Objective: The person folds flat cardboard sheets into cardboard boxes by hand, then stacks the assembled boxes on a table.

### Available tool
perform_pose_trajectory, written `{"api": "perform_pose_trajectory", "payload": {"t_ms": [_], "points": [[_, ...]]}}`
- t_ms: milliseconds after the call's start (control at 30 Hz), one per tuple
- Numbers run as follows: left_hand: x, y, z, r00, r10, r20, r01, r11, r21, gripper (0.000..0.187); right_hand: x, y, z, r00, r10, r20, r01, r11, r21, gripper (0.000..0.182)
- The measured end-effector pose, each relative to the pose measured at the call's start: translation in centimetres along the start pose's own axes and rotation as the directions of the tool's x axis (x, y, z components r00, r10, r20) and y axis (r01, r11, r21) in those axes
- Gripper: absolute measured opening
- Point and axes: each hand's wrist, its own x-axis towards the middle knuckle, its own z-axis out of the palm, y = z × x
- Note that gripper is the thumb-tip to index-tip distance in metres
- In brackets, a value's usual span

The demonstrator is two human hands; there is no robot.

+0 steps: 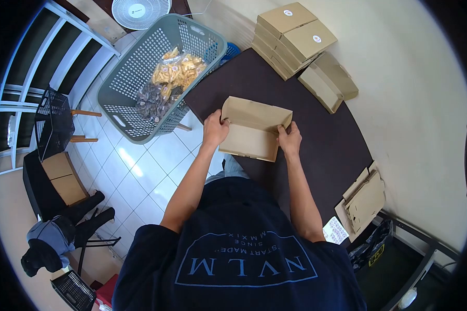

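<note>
An open cardboard box (pixel 249 142) is held between my hands over the near edge of the dark table. My left hand (pixel 215 129) grips its left side, with the thumb at the inner wall. On the opposite side, my right hand (pixel 289 139) has the thumb inside the box and the fingers around the outer wall. The fingers behind the walls are partly hidden. Nothing shows inside the box, and its back wall stands up.
The dark table (pixel 316 155) carries stacked closed boxes (pixel 290 39), another open box (pixel 327 83), flattened cardboard (pixel 366 202) and a printed sheet (pixel 335 230). At left, a large grey basket (pixel 135 62) holds bagged goods (pixel 176 72). A person (pixel 57 233) sits at lower left.
</note>
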Motion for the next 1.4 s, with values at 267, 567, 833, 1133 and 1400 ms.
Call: {"api": "perform_pose_trajectory", "payload": {"t_ms": [267,567,833,1133,1400], "points": [[-3.6,-0.8,0.9,0.988,0.101,-0.12,-0.095,0.994,0.06,0.029,-3.2,1.5,1.1,0.956,-0.231,-0.18,0.18,0.948,-0.261,0.021],[-5.2,-0.4,0.2,0.993,0.079,-0.088,-0.079,0.997,0.002,0.037,-3.5,4.2,1.3,0.946,-0.271,-0.18,0.221,0.942,-0.254,0.023],[-3.8,0.3,0.6,0.996,0.072,0.051,-0.071,0.997,-0.01,0.039,-2.3,6.0,0.8,0.98,-0.139,-0.144,0.109,0.975,-0.195,0.034],[3.3,5.4,8.2,0.92,0.221,0.324,-0.23,0.973,-0.012,0.054,3.8,7.9,-5.6,0.941,0.034,-0.338,-0.09,0.984,-0.154,0.028],[11.1,13.9,17.1,0.782,0.168,0.6,-0.251,0.966,0.057,0.081,11.6,9.7,-12.3,0.847,0.348,-0.403,-0.352,0.934,0.066,0.039]]}}
